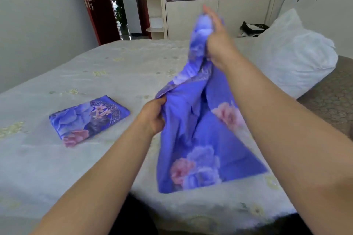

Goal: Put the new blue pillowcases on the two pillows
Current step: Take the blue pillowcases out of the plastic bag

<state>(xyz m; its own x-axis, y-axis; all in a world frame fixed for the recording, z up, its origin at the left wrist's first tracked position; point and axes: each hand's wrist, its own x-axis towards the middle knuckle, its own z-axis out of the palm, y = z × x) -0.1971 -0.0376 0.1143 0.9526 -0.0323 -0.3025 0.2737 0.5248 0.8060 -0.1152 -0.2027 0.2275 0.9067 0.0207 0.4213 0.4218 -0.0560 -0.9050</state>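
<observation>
So one blue pillowcase [200, 135] is up in the air over the bed [99, 158], and I'd guess it's held that way to shake it open and find the mouth. The left hand [154, 116] pinches a bunched edge low down, while the right hand [215, 44] is raised high against the cloth, fingers stretched out (whether the thumb grips behind the fabric, I can't tell). The second pillowcase [88, 119] sits folded on the bed to the left, probably parked until this one's done. A bare white pillow [294, 57] waits at the right by the headboard. Only one pillow shows; the other is out of view. The raised cloth is blurry too.
</observation>
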